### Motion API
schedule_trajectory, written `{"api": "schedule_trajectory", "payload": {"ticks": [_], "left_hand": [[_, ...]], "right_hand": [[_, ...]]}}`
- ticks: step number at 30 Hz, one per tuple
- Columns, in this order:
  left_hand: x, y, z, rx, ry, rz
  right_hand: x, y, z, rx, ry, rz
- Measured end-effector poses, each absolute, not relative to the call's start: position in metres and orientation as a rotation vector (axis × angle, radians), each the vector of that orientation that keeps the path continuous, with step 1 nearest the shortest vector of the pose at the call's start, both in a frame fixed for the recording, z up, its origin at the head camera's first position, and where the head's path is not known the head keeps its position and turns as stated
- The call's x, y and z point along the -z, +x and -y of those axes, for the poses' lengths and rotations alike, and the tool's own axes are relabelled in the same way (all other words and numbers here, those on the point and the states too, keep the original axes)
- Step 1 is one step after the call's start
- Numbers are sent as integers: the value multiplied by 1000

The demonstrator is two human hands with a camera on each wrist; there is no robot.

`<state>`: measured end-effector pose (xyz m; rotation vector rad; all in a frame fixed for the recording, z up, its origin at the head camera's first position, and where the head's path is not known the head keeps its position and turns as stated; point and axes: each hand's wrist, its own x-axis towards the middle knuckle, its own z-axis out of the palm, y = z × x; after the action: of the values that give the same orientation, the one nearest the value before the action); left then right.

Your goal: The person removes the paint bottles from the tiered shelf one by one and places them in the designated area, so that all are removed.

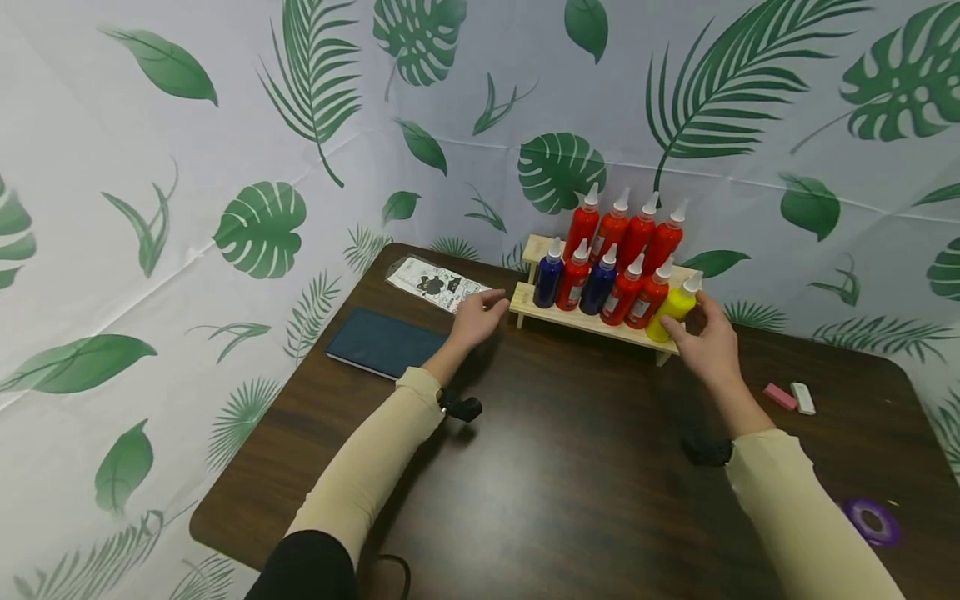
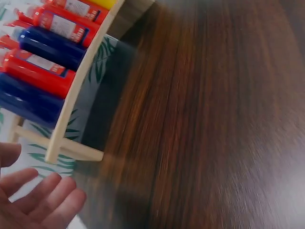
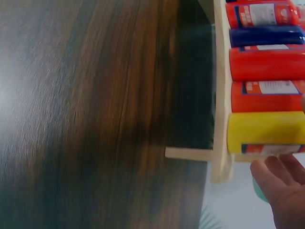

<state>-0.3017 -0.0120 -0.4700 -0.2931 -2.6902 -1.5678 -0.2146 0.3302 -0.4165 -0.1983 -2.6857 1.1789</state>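
My right hand [image 1: 708, 346] holds a yellow squeeze bottle [image 1: 672, 313] with a white nozzle, thumb on one side and fingers on the other. The bottle stands upright at the right end of the lower step of a wooden rack [image 1: 585, 319]. To its left in that row are red bottles [image 1: 622, 292] and two dark blue bottles [image 1: 548, 279]. More red bottles [image 1: 612, 227] fill the upper step. My left hand [image 1: 477, 321] is beside the rack's left end, fingers loosely extended and holding nothing; the left wrist view shows its fingers [image 2: 52, 195] apart from the rack.
A dark notebook [image 1: 386, 342] and a packaged white item with black drawings [image 1: 435, 283] lie at the table's left. Right of the rack are a pink block [image 1: 780, 397] and a white block [image 1: 802, 398]. A purple tape roll [image 1: 872, 522] lies near the right edge. Leaf-patterned cloth backs the table.
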Motion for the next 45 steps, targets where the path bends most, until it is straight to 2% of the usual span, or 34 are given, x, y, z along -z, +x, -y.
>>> {"api": "schedule_trajectory", "payload": {"ticks": [9, 28, 37, 45], "left_hand": [[480, -315, -6, 2350, 219, 2450], [485, -324, -14, 2364, 321, 2397], [486, -324, -16, 2314, 333, 2430], [483, -324, -16, 2336, 337, 2424]], "right_hand": [[421, -224, -319, -1181, -248, 2585], [424, -221, -321, -1237, -287, 2502], [423, -182, -330, -1240, -383, 2504], [448, -138, -339, -1193, -406, 2541]]}}
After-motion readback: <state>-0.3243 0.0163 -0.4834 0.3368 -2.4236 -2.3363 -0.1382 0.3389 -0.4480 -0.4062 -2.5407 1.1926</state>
